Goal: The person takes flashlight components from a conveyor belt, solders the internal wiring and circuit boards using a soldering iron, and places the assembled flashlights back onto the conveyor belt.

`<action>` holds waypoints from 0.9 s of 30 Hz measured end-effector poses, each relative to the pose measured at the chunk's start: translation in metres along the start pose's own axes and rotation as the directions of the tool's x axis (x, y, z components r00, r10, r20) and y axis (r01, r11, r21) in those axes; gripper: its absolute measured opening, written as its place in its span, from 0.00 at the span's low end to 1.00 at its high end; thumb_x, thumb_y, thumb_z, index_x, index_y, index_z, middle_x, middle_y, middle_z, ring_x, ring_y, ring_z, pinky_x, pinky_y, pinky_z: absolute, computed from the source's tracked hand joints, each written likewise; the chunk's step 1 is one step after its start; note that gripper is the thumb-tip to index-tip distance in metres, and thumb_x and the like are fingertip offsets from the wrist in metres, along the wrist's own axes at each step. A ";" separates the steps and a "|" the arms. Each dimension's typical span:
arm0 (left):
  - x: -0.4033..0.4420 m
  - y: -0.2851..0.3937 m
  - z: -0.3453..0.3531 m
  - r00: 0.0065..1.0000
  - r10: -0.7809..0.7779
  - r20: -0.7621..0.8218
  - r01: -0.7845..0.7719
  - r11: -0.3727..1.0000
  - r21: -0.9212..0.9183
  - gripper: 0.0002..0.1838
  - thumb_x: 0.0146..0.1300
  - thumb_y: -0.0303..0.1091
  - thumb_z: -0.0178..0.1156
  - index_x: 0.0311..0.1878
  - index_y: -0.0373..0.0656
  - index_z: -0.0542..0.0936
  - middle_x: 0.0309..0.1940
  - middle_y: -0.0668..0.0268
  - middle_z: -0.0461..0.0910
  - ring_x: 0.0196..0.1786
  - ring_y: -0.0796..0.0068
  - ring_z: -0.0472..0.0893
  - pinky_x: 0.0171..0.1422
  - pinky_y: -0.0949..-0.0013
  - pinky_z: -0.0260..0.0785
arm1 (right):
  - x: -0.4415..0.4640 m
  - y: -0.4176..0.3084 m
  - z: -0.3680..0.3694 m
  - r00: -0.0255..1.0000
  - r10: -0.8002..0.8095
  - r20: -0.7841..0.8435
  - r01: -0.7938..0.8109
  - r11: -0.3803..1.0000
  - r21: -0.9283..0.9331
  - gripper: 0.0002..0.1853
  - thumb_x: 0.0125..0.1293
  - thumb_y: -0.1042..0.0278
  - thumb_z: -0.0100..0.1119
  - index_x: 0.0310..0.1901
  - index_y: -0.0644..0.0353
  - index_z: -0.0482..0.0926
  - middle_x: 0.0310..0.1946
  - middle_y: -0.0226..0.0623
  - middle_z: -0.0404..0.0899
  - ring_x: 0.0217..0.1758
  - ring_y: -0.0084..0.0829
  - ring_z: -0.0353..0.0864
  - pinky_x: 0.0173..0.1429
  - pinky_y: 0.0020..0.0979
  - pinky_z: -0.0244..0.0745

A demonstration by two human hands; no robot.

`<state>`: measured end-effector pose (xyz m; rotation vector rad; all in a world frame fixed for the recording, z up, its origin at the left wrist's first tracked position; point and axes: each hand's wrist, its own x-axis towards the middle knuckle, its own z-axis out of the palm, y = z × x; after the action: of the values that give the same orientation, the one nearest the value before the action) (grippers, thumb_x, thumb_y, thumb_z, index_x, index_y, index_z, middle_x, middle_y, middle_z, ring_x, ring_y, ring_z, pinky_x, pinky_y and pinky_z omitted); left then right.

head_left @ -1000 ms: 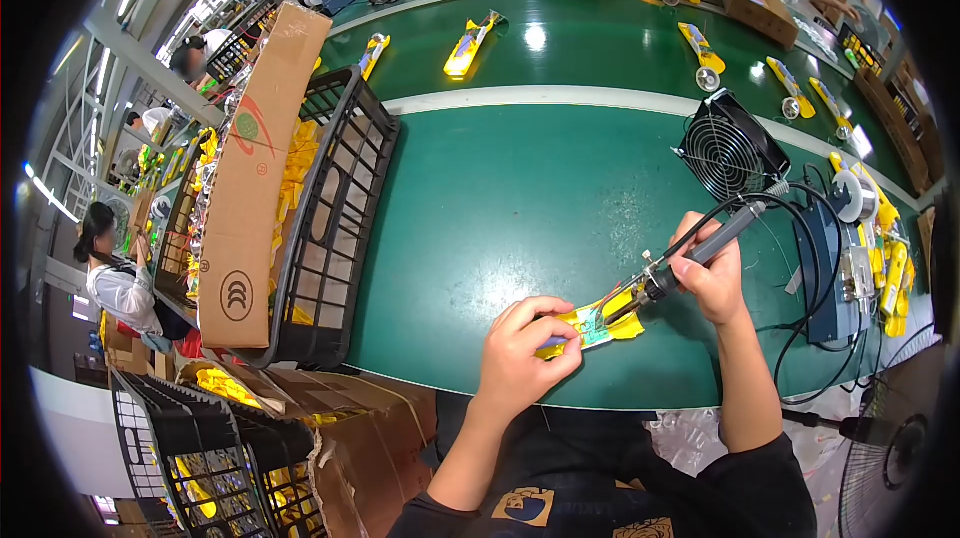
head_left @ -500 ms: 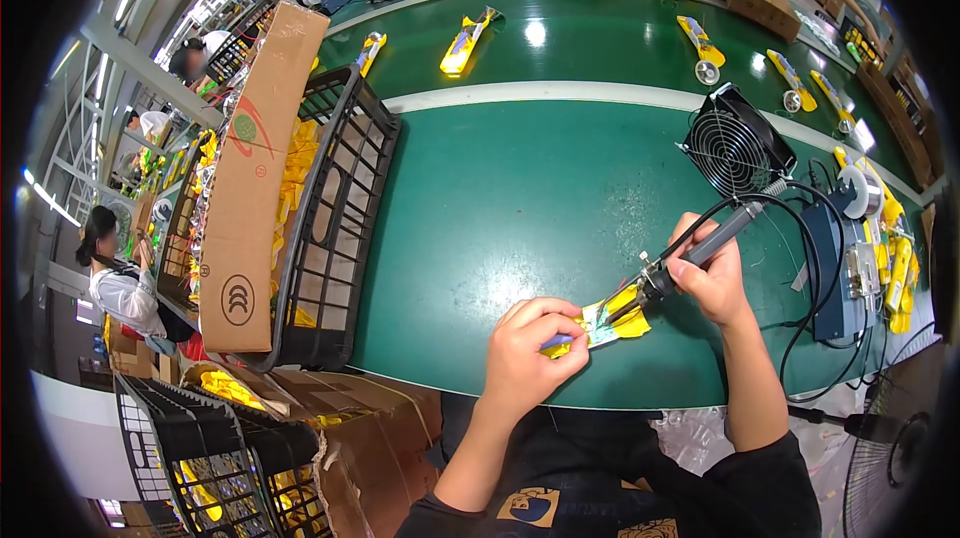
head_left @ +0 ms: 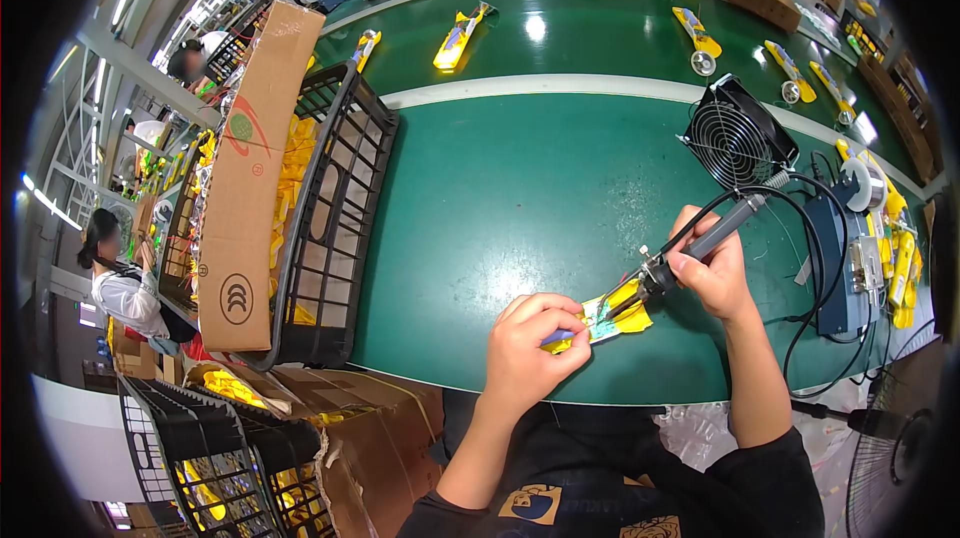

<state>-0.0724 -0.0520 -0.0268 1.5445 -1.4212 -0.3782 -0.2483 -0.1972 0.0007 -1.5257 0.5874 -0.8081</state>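
My right hand (head_left: 715,273) is wrapped round the grey handle of a soldering iron (head_left: 722,228), its tip angled down to the left. A thin black tube runs along the iron towards the tip. Below it, a yellow plastic casing (head_left: 634,321) with a small green-and-white circuit board (head_left: 601,322) lies near the bench's front edge. My left hand (head_left: 532,346) is closed on the casing's left end, with a blue-purple piece (head_left: 556,337) showing between the fingers. The iron's tip is at the board; whether it touches, I cannot tell.
A black fan (head_left: 738,135) stands behind my right hand, beside a blue soldering station (head_left: 835,263) with cables and a solder reel (head_left: 862,184). Left is a black crate (head_left: 335,208) with a cardboard sheet (head_left: 245,208). Yellow casings lie on the green conveyor (head_left: 580,28).
The view has shifted slightly. Both hands keep nearly the same pose, with the iron's tip still at the board and the casing still held.
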 end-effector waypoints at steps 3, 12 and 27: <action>0.000 0.000 -0.001 1.000 0.004 0.003 -0.004 1.000 0.005 0.06 0.38 0.23 0.65 0.23 0.41 0.79 0.30 0.66 0.80 0.34 0.69 0.78 0.40 0.70 0.70 | 0.000 0.000 0.000 1.000 0.000 -0.010 0.000 1.000 0.012 0.07 0.47 0.71 0.56 0.25 0.63 0.69 0.22 0.27 0.65 0.25 0.17 0.62 0.29 0.22 0.57; 0.000 -0.002 -0.001 1.000 0.024 0.006 -0.024 1.000 0.009 0.06 0.38 0.23 0.64 0.23 0.42 0.78 0.30 0.66 0.80 0.34 0.70 0.78 0.40 0.70 0.70 | 0.001 0.000 -0.002 0.995 -0.059 -0.076 0.064 0.996 0.065 0.08 0.48 0.69 0.55 0.25 0.62 0.68 0.19 0.27 0.65 0.20 0.16 0.63 0.24 0.20 0.57; -0.001 0.000 -0.002 0.990 0.130 -0.060 -0.127 0.991 0.050 0.06 0.40 0.23 0.65 0.25 0.40 0.79 0.30 0.65 0.79 0.34 0.69 0.78 0.38 0.72 0.70 | 0.012 0.016 -0.013 0.948 -0.021 -0.317 0.087 0.976 0.197 0.11 0.50 0.62 0.56 0.27 0.60 0.68 0.20 0.26 0.66 0.15 0.12 0.61 0.16 0.12 0.55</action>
<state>-0.0714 -0.0503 -0.0265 1.4796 -1.4798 -0.2190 -0.2494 -0.2163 -0.0135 -1.2330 0.6715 -1.1315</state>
